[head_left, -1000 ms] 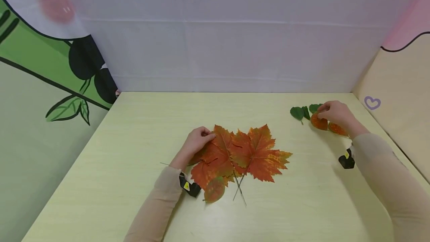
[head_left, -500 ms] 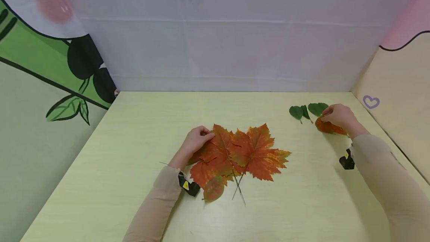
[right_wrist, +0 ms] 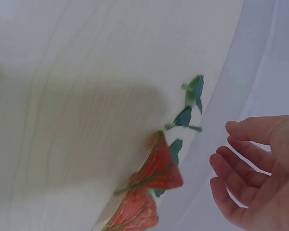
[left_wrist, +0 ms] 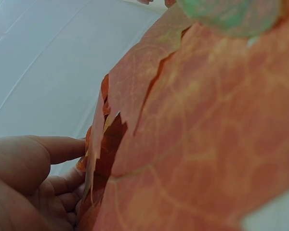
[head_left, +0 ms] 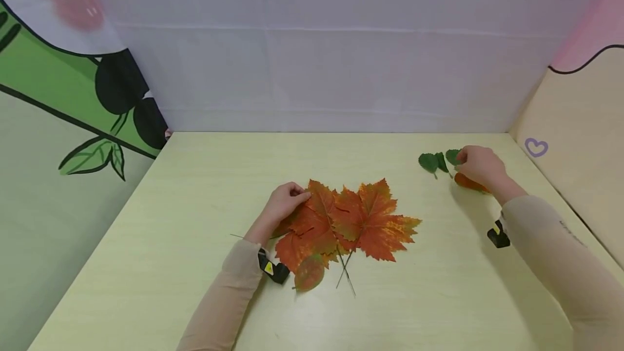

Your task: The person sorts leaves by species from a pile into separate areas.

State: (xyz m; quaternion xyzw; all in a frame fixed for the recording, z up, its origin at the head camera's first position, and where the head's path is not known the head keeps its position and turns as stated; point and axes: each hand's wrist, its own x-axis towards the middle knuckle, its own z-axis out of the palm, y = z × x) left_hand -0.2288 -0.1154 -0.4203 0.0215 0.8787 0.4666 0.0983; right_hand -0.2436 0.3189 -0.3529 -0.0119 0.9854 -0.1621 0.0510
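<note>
On the counter, a leaf heap has the left hand at its back left edge and a lone leaf at its front. Behind and right, a leaf cluster lies by the right hand

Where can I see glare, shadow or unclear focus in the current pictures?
Head view: pale glare on the table near the picture's bottom, a soft shadow beside the right sleeve; left wrist view: the big orange leaf filling the foreground looks blurred; right wrist view: broad shadow on the table, red leaves slightly soft.
</note>
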